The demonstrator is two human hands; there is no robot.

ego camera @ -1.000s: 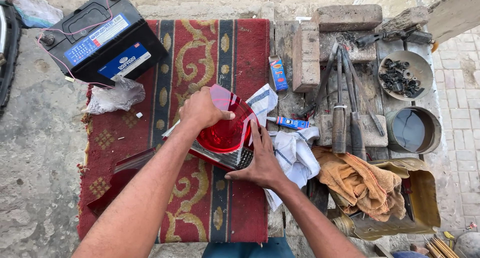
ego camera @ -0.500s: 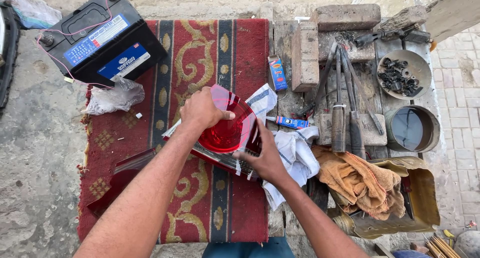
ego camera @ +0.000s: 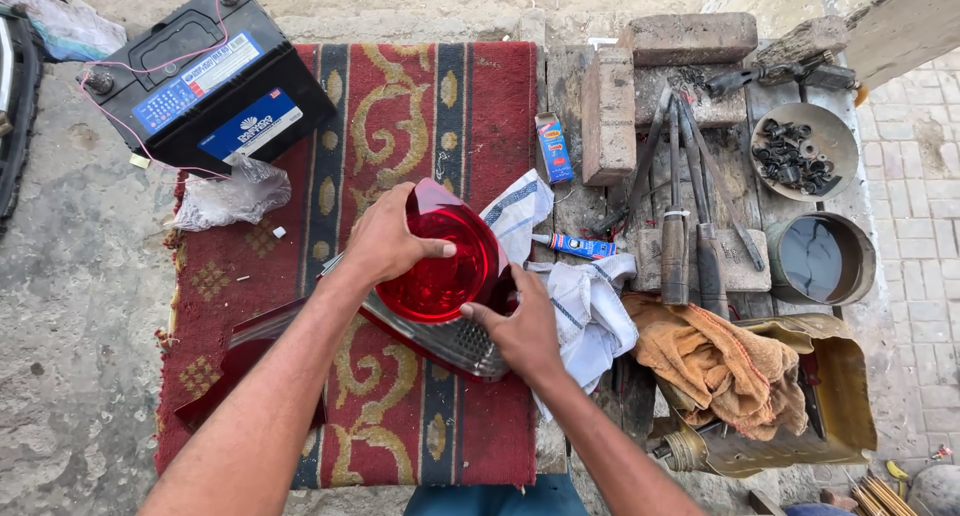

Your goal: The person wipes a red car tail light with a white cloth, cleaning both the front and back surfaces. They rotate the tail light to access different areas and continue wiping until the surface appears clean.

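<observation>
- Tail-light unit (ego camera: 440,276) lies at centre on the rug (ego camera: 400,106), left hand (ego camera: 385,241) on its left side, right hand (ego camera: 520,326) at its right edge.
- Car battery (ego camera: 205,76) stands at the rug's far left corner; plastic bag (ego camera: 230,196) just before it.
- Cloth (ego camera: 580,296) lies right of the unit, a glue tube (ego camera: 575,245) on it.
- Bricks (ego camera: 650,76) lie beyond; hand tools (ego camera: 690,216) right of the tube.
- Two bowls (ego camera: 820,256) sit far right.

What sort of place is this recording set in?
Probably an outdoor roadside vehicle-repair spot: a car battery sits on bare ground, hand tools lie beside a bowl of small parts, and both hands hold a red tail-light unit.
</observation>
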